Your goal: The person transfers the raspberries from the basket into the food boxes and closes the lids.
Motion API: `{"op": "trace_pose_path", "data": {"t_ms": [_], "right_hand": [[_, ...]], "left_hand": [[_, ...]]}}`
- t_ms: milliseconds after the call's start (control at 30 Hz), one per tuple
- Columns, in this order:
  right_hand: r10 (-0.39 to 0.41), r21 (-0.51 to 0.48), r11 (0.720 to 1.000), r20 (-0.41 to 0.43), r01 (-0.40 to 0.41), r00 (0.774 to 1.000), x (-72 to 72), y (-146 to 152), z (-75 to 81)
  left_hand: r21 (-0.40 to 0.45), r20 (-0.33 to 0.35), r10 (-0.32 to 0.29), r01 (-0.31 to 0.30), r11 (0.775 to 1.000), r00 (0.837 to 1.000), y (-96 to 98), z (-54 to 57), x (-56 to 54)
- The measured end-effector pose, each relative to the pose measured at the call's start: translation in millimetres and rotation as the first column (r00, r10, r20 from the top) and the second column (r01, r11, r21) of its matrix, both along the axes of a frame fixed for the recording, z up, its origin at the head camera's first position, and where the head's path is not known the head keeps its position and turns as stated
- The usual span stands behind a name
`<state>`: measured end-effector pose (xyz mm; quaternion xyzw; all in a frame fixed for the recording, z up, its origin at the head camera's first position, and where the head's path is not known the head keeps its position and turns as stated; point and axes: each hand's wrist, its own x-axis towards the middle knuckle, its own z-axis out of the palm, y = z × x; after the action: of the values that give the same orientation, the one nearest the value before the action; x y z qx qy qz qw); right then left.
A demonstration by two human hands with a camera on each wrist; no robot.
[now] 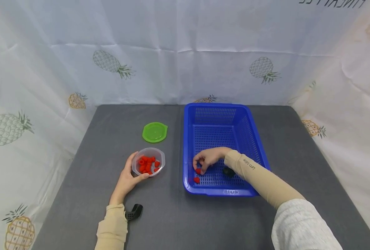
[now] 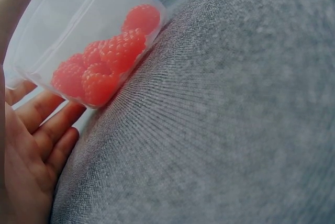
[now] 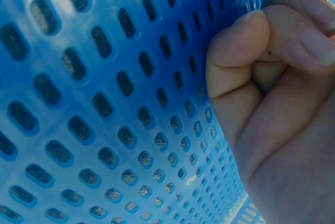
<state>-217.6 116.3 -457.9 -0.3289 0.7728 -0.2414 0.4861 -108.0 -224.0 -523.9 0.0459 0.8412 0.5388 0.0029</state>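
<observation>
A clear plastic container (image 1: pixel 162 164) with several red raspberries (image 2: pixel 123 50) in it stands on the grey table at the left. My left hand (image 1: pixel 127 179) holds it, thumb along the near rim and fingers round the far left side. Inside the blue basket (image 1: pixel 188 152), my right hand (image 1: pixel 210 159) reaches down to the left part of the floor. Its thumb and index finger pinch a raspberry (image 1: pixel 198 171). Another raspberry (image 1: pixel 197 180) lies just below that one. In the right wrist view the curled fingers (image 3: pixel 235 46) show beside the slotted basket, and the raspberry is hidden.
A green lid (image 1: pixel 154 132) lies behind the container. Part of a black strap-like piece (image 1: pixel 136 211) shows beside the left sleeve. A dark object (image 1: pixel 228 172) is under the right wrist, in the basket. White pineapple-print cloth (image 1: pixel 178 76) hangs round the table.
</observation>
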Motion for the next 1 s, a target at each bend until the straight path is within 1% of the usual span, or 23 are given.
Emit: {"op": "trace_pose_path", "data": {"t_ms": [133, 267, 367, 467, 767, 1000], "right_hand": [[-0.016, -0.006, 1.000, 0.008, 0.016, 1.000, 0.9, 2, -0.4], [-0.034, -0.014, 0.999, 0.008, 0.034, 0.999, -0.2, 4, 0.3], [-0.049, -0.035, 0.998, 0.011, 0.049, 0.999, -2.2, 5, 4.5], [-0.061, -0.065, 0.996, 0.018, 0.063, 0.998, -3.5, 6, 14.2], [-0.099, -0.150, 0.984, -0.028, 0.094, 0.995, -6.3, 9, 46.3], [-0.122, -0.232, 0.966, -0.039, 0.110, 0.992, -3.9, 10, 67.5]], "left_hand": [[-0.007, 0.000, 0.002, -0.002, 1.000, 1.000, 1.2, -3.0, 1.7], [-0.005, -0.005, 0.002, -0.002, 1.000, 1.000, 1.7, -2.8, 2.1], [0.002, -0.015, 0.004, -0.004, 1.000, 1.000, 1.3, -1.6, 1.2], [0.004, -0.022, 0.002, -0.002, 1.000, 1.000, 0.5, -1.1, 0.0], [-0.013, -0.023, -0.001, 0.000, 1.000, 1.000, -0.5, 0.7, -1.3], [-0.003, -0.022, -0.005, 0.005, 1.000, 1.000, -0.1, -0.4, -1.0]]}}
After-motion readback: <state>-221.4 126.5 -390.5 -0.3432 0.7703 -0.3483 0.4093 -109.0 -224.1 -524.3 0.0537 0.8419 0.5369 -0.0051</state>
